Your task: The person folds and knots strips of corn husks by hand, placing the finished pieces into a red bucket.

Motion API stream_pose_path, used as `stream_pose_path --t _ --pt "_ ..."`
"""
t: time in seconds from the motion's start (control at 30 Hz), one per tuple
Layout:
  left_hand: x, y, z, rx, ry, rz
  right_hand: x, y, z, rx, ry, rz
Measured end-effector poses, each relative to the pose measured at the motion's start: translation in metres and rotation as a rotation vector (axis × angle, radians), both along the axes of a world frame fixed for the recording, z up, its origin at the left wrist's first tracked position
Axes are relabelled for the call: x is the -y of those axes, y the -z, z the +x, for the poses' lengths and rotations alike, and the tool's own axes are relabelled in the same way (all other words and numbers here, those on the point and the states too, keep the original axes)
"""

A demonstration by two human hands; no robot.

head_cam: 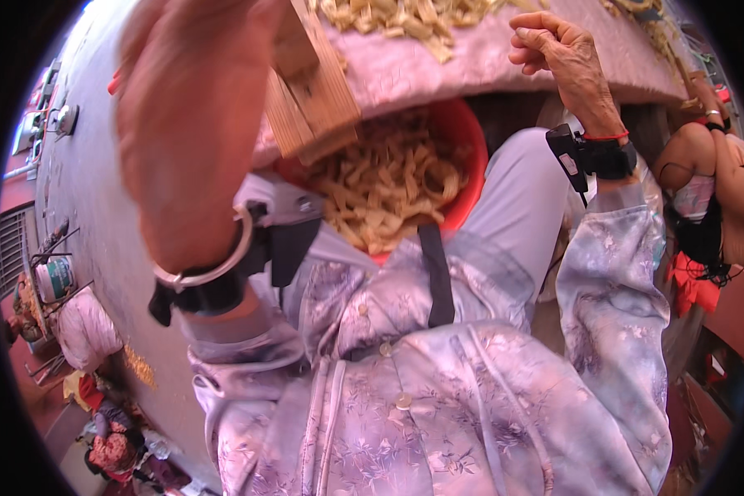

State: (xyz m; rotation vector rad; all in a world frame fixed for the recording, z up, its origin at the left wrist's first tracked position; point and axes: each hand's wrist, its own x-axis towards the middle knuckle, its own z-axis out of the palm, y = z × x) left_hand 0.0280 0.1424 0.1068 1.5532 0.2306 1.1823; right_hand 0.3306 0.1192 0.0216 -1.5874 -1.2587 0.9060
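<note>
My left hand (192,111) is raised close to the camera, large and blurred. Its fingers run up past the top of the picture, so what it holds is hidden; a small red bit (113,83) shows at its edge. Beside it a wooden block-like piece (319,102) juts over a red basin (471,142), which holds pale yellow curled strips (384,198). Over the pink-covered surface (409,80) is my right hand (555,53), its fingers curled in with the thumb against them and nothing visible between. More strips (403,18) lie on that surface.
My knees flank the basin. At the right another person's arm and bent leg (688,155) are close by. Stringy yellow peelings (657,31) hang at the surface's right. Far left on the grey floor stand a white bucket (56,279) and a pale sack (90,328), with people beyond.
</note>
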Motion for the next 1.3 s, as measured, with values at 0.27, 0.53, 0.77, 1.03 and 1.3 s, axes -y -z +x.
stream_pose_path --t 0.27,0.53,0.77,1.03,1.3 --pt "0.083 0.043 -0.095 -0.364 -0.162 -0.122 0.049 0.078 -0.080 0.794 -0.883 -0.214" --pt "0.139 0.055 -0.118 -0.225 -0.251 -0.432 0.050 0.119 -0.108 1.125 -1.096 -0.334" --pt "0.151 0.059 -0.123 -0.228 -0.329 -0.575 0.056 0.109 -0.095 0.906 -1.144 -0.272" --pt "0.139 0.065 -0.115 -0.352 -0.346 -0.524 0.064 -0.061 -0.138 -0.268 -0.753 -0.193" --pt "0.102 0.005 -0.052 -0.114 -0.208 -0.093 0.082 -0.187 -0.184 -0.203 -0.598 -0.301"
